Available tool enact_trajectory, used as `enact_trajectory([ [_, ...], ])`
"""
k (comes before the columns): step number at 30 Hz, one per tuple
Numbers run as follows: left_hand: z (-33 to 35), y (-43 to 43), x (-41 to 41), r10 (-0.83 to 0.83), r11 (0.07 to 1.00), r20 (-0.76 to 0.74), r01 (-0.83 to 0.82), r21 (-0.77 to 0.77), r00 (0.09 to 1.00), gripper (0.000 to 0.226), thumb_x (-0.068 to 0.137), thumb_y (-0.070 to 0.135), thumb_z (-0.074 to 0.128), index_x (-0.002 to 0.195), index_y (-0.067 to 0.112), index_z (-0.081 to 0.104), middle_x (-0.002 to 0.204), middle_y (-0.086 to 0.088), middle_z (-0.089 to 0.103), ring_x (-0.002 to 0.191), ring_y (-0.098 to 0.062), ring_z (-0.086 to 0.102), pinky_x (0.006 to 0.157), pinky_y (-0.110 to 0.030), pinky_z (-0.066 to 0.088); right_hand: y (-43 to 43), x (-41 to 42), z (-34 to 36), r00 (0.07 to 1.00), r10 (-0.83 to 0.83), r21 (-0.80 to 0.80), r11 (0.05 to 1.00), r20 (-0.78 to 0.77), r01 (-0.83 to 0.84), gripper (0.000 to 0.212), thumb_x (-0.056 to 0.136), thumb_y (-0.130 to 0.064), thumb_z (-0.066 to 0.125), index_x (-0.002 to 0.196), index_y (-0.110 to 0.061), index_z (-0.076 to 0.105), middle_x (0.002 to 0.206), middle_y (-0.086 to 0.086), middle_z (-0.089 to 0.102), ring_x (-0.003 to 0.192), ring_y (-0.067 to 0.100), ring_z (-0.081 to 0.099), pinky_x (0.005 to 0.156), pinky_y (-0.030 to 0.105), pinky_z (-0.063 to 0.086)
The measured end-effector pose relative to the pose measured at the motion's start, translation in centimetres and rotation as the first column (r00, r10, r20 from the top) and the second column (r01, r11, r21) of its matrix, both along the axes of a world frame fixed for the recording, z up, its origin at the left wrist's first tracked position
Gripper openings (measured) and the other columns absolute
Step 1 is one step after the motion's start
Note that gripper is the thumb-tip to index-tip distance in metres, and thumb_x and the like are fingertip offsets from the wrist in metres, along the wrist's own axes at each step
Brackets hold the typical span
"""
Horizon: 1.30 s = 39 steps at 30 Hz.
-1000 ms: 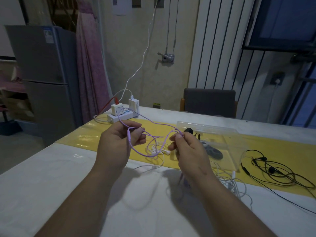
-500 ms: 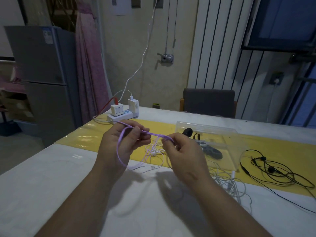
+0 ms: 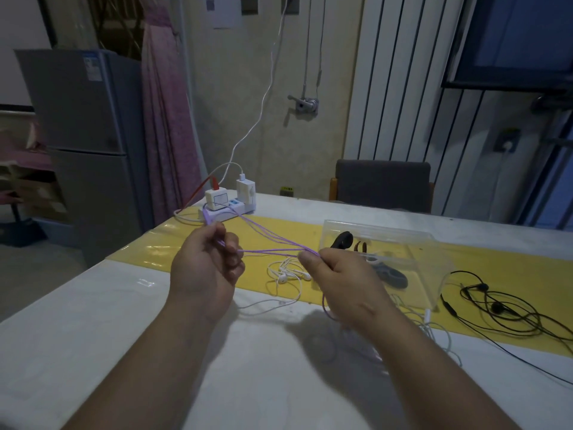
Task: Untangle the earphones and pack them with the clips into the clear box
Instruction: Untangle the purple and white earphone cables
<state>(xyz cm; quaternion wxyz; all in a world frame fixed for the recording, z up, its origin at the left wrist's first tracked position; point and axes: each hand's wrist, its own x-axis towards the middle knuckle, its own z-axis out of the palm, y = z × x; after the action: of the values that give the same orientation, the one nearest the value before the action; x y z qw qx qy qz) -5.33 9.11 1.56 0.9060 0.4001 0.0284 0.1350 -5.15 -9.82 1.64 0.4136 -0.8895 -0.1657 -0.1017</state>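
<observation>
white table (image 3: 93, 352) | yellow runner (image 3: 173, 246) — clear box (image 3: 428, 262), white earphones (image 3: 290, 273), black earphones (image 3: 499, 307) | power strip (image 3: 231, 214)

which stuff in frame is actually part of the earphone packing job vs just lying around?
Job: purple earphones, pinched between left hand and right hand; white earphones; black earphones; clear box; clips.
Lying about: power strip with chargers; chair; fridge.

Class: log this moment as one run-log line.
left hand: grips thin purple earphone cable; right hand: pinches it, strands taut; clear plastic box: dark clips inside; white earphones, black earphones: on table
</observation>
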Motion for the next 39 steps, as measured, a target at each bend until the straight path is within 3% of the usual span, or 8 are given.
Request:
enact_trajectory([
  [4, -0.3, 1.0, 0.4, 0.028, 0.997, -0.096, -0.035, -0.072, 0.995, 0.034, 0.094, 0.033, 0.047, 0.062, 0.024, 0.039, 0.050, 0.007, 0.037, 0.044, -0.010, 0.032, 0.039, -0.019, 0.023, -0.6, -0.4, 0.3, 0.949, 0.167, 0.310, 0.947, -0.267, -0.079, 0.048, 0.097, -0.050, 0.048, 0.065, -0.016, 0.056, 0.056, 0.002, 0.062, 0.052, 0.017, 0.061, 0.045, 0.025, 0.040],
  [9, -0.7, 1.7, 0.9, 0.036, 0.993, -0.138, -0.051, -0.103, 0.990, 0.030, 0.094, 0.036, 0.051, 0.067, 0.025, 0.046, 0.057, 0.009, 0.047, 0.052, -0.010, 0.039, 0.043, -0.021, 0.028, -0.9, -0.3, 0.6, 0.927, 0.233, 0.485, 0.872, -0.295, -0.064, 0.044, 0.100, -0.038, 0.049, 0.065, -0.014, 0.057, 0.044, -0.006, 0.032, 0.041, 0.012, 0.024, 0.042, 0.021, 0.021],
  [15, -0.6, 1.4, 0.9, 0.026, 0.998, 0.037, -0.024, -0.061, 0.999, 0.024, 0.094, 0.037, 0.057, 0.115, 0.034, 0.068, 0.089, 0.013, 0.053, 0.074, -0.006, 0.049, 0.069, -0.025, 0.038, -0.4, -0.5, -0.1, 0.968, 0.101, 0.209, 0.977, -0.230, -0.053, 0.041, 0.096, -0.042, 0.052, 0.068, -0.018, 0.070, 0.040, -0.013, 0.040, 0.041, 0.004, 0.032, 0.050, 0.026, 0.025],
  [18, -0.7, 1.0, 1.0, -0.011, 1.000, 0.073, 0.013, -0.022, 0.997, 0.018, 0.097, 0.031, 0.050, 0.111, 0.027, 0.062, 0.090, 0.004, 0.058, 0.076, -0.011, 0.058, 0.070, -0.027, 0.050, -0.3, -0.7, -0.1, 0.990, 0.026, 0.003, 1.000, -0.135, -0.025, 0.041, 0.096, -0.044, 0.051, 0.067, -0.019, 0.068, 0.041, -0.012, 0.041, 0.042, 0.004, 0.037, 0.049, 0.027, 0.027],
  [25, -1.1, 0.8, 1.2, 0.204, 0.949, -0.066, -0.181, 0.260, 0.977, 0.018, 0.099, 0.021, 0.050, 0.085, 0.010, 0.051, 0.072, -0.006, 0.058, 0.049, -0.008, 0.061, 0.043, -0.019, 0.048, -0.8, -0.2, 0.4, 0.989, -0.066, 0.261, 0.960, -0.129, 0.098, 0.040, 0.096, -0.039, 0.052, 0.066, -0.016, 0.065, 0.046, -0.014, 0.046, 0.046, 0.004, 0.042, 0.051, 0.029, 0.038],
  [32, -0.4, 1.6, 1.2, -0.092, 0.980, -0.149, 0.064, -0.186, 0.985, 0.038, 0.093, 0.043, 0.051, 0.065, 0.020, 0.047, 0.060, 0.006, 0.054, 0.074, -0.015, 0.058, 0.069, -0.030, 0.042, -1.1, -0.7, 0.9, 0.971, -0.183, 0.289, 0.931, -0.155, 0.222, 0.038, 0.096, -0.038, 0.054, 0.074, -0.012, 0.071, 0.070, 0.015, 0.062, 0.054, 0.008, 0.042, 0.056, 0.030, 0.040],
  [35, -0.4, 1.9, 1.0, -0.084, 0.969, 0.039, 0.091, -0.230, 0.996, 0.031, 0.084, 0.047, 0.053, 0.096, 0.022, 0.067, 0.089, 0.010, 0.068, 0.098, -0.011, 0.058, 0.085, -0.032, 0.041, -0.5, -0.6, 0.5, 0.985, -0.121, 0.118, 0.984, -0.126, 0.136, 0.038, 0.097, -0.037, 0.053, 0.069, -0.016, 0.069, 0.047, -0.010, 0.054, 0.045, 0.005, 0.042, 0.050, 0.025, 0.032],
  [39, -0.6, 1.5, 0.7, -0.152, 0.983, 0.186, 0.167, -0.071, 0.971, 0.075, 0.081, 0.069, 0.041, 0.147, 0.031, 0.039, 0.140, 0.002, 0.049, 0.128, -0.023, 0.047, 0.107, -0.044, 0.033, 0.3, -0.8, 0.1, 0.994, -0.022, 0.011, 1.000, -0.105, 0.023, 0.038, 0.097, -0.043, 0.051, 0.072, -0.021, 0.069, 0.055, -0.013, 0.059, 0.050, 0.002, 0.046, 0.055, 0.027, 0.034],
])
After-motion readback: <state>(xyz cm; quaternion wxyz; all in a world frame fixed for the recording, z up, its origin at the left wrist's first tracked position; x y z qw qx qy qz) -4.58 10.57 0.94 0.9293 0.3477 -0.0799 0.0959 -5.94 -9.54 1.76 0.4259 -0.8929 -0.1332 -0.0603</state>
